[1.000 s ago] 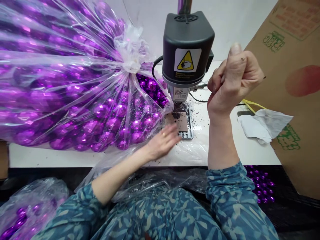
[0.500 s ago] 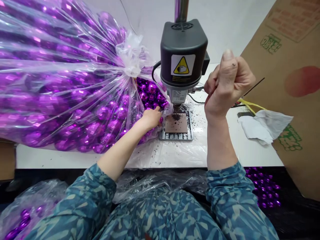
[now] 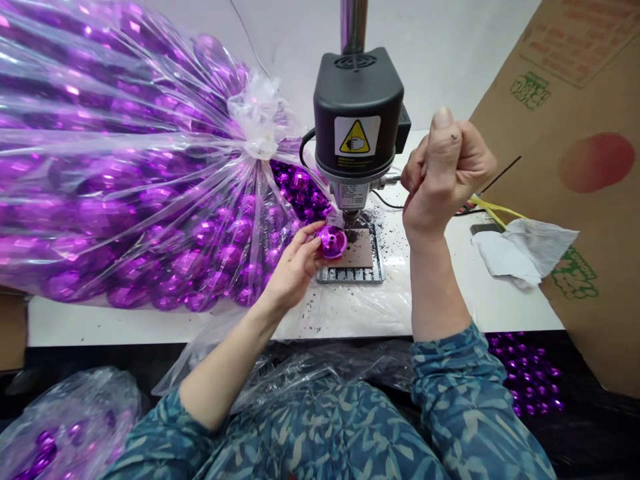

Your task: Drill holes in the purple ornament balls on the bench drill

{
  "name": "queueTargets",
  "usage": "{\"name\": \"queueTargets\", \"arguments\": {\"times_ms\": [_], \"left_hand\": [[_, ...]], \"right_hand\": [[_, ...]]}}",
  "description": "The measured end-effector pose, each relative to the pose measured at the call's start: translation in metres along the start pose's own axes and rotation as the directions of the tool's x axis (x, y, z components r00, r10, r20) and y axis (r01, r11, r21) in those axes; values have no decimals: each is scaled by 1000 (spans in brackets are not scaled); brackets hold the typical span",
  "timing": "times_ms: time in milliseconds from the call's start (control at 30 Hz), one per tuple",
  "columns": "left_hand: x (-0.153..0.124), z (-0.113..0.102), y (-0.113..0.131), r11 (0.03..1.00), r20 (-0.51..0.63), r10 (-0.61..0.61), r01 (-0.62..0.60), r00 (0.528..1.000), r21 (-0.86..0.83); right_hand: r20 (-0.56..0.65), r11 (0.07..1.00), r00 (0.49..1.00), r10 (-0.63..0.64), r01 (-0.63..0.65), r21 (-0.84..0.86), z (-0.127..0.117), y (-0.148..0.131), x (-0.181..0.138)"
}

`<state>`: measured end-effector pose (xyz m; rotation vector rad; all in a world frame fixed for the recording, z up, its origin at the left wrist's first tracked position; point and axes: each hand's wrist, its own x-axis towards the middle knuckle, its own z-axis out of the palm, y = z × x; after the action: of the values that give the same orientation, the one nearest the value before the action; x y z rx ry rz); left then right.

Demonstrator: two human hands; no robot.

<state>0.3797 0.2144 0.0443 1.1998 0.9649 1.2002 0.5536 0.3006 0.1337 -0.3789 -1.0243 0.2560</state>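
Observation:
My left hand [image 3: 299, 261] is closed on a shiny purple bauble half [image 3: 333, 242], pinched between thumb and fingers, its hollow side with a small centre post facing up. The piece sits over the left side of a brown square board [image 3: 361, 250] on the metal base plate [image 3: 350, 276]. Above stands a black drill press [image 3: 357, 113] with a yellow warning label. My right hand [image 3: 447, 170] is wrapped round the press's lever [image 3: 391, 180], thumb on top; most of the handle is hidden in the fist.
A big clear bag [image 3: 150, 200] of purple faceted baubles fills the left of the white table [image 3: 125, 325]. Dark shavings lie around the base. White paper [image 3: 520, 247] and a cardboard box [image 3: 575, 200] stand right. More purple pieces [image 3: 530, 377] lie below the table edge.
My left hand has come out of the bag's mouth with a purple bauble half and moved toward the board. My right hand keeps its grip on the lever. The view has shifted slightly.

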Motion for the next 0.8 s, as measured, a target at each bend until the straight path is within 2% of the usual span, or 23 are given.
{"name": "queueTargets", "arguments": {"times_ms": [100, 167, 300, 433, 533, 633, 733, 800], "left_hand": [[-5, 9, -13, 935, 21, -225, 222, 974, -276], [-4, 13, -23, 884, 28, -302, 290, 953, -365], [1, 15, -42, 871, 17, -305, 286, 952, -399], [6, 13, -61, 902, 29, -281, 275, 959, -332], [14, 13, -75, 959, -89, -193, 169, 977, -227], [24, 13, -87, 996, -231, -24, 2, 973, -94], [33, 12, -97, 990, -264, 134, -121, 955, 66], [38, 12, -103, 977, -255, 198, -168, 947, 132]], "right_hand": [[2, 1000, 1000, 9, -9, 4, 1, -1, 0], [7, 1000, 1000, 6, -6, -7, 1, -2, 0], [15, 999, 1000, 4, -4, -41, 0, -3, 0], [33, 998, 999, -10, 12, -66, -1, -2, 0], [41, 997, 999, -27, 30, -65, -1, -3, -1], [37, 996, 999, -8, 11, -86, 0, -5, -1], [21, 997, 1000, -2, 3, -81, 1, -5, -2], [18, 997, 1000, 0, 2, -76, 1, -4, -2]]}}
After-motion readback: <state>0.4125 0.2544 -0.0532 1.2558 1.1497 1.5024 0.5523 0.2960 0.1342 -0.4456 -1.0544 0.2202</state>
